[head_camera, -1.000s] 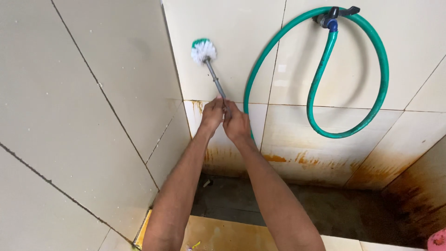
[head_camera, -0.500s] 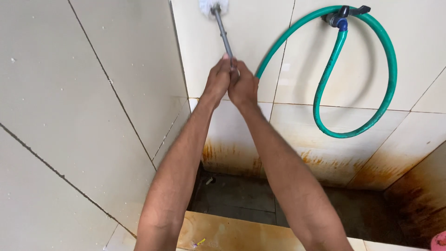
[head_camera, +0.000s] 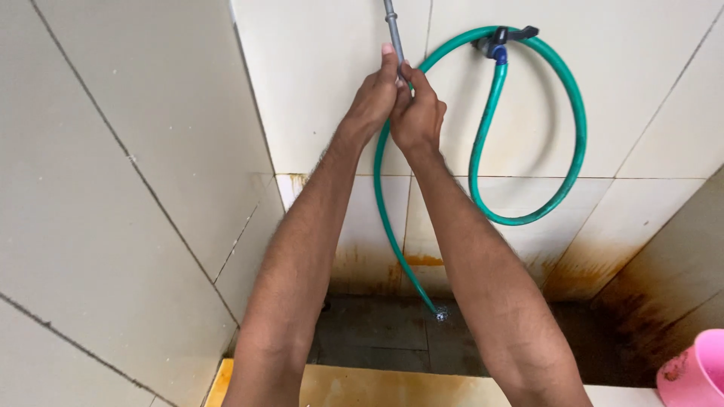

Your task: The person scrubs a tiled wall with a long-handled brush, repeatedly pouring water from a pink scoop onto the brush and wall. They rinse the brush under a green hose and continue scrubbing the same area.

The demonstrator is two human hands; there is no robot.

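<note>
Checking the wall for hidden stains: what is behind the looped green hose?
Behind the looped green rubber hose is cream wall tile, rust-stained lower down. The two hands and forearms cover part of the hose and tile.

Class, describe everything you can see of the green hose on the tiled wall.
The green hose looks like smooth, flexible plastic or rubber. One end is pushed onto a blue and dark tap on the cream wall tile. From there it drops, curls up into a big loop passing over the tap, then runs down behind the hands to an open end just above the dark floor, where water seems to splash. The loop lies against the rust-stained tiles.
</note>
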